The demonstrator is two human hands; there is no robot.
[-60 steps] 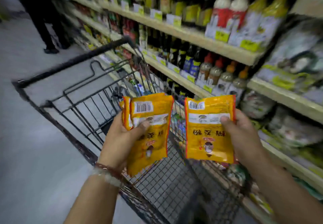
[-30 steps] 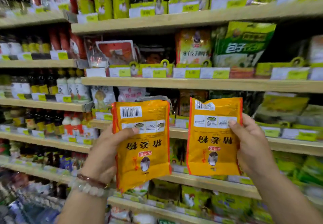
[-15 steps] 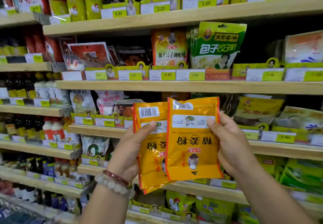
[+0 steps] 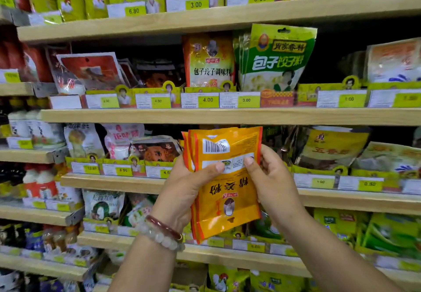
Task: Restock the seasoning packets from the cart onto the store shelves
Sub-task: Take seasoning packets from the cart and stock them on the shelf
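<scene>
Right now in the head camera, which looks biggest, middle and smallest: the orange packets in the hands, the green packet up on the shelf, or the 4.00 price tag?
1. orange packets, though they're nearest the camera
2. green packet, not much smaller
3. 4.00 price tag, clearly smallest

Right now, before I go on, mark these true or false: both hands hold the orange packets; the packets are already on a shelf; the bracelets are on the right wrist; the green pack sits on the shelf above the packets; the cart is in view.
1. Both hands hold the orange packets. True: the left hand and right hand grip the stack.
2. The packets are already on a shelf. False: they are held in the air in front of the shelves.
3. The bracelets are on the right wrist. False: on the left wrist.
4. The green pack sits on the shelf above the packets. True.
5. The cart is in view. False: only shelves show.
</scene>
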